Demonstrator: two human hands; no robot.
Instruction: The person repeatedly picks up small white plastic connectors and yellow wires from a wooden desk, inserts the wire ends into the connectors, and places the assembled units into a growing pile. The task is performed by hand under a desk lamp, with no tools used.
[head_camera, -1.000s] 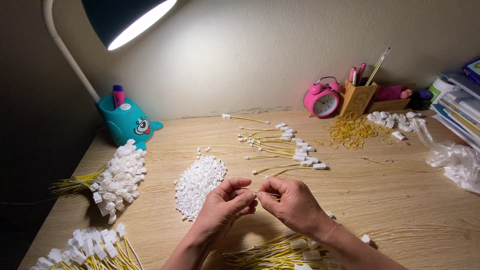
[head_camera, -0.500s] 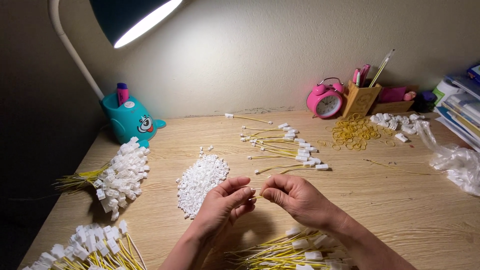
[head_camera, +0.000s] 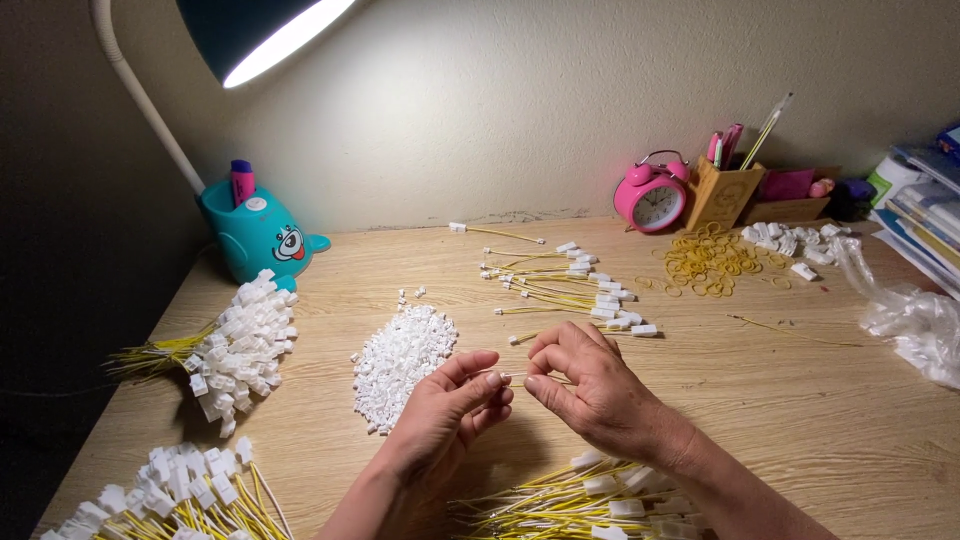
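Observation:
My left hand (head_camera: 448, 415) and my right hand (head_camera: 590, 388) meet over the middle of the wooden desk (head_camera: 780, 400). The left fingertips pinch a small white connector (head_camera: 505, 379). The right fingertips pinch a thin yellow wire (head_camera: 555, 379) at that connector. A heap of loose white connectors (head_camera: 400, 362) lies just left of my hands. Yellow wires with white plugs (head_camera: 570, 290) are spread beyond my right hand. Another bunch of wired plugs (head_camera: 580, 500) lies under my right forearm.
Two bundles of finished wires with white plugs (head_camera: 240, 345) (head_camera: 170, 500) lie at the left. A teal lamp base (head_camera: 260, 235), pink alarm clock (head_camera: 650, 195), pen holder (head_camera: 722, 190), yellow rubber bands (head_camera: 710, 262) and a clear plastic bag (head_camera: 915, 320) stand along the back and right.
Both hands stay together over the same spot, with small finger movements at the connector. The view has shifted slightly.

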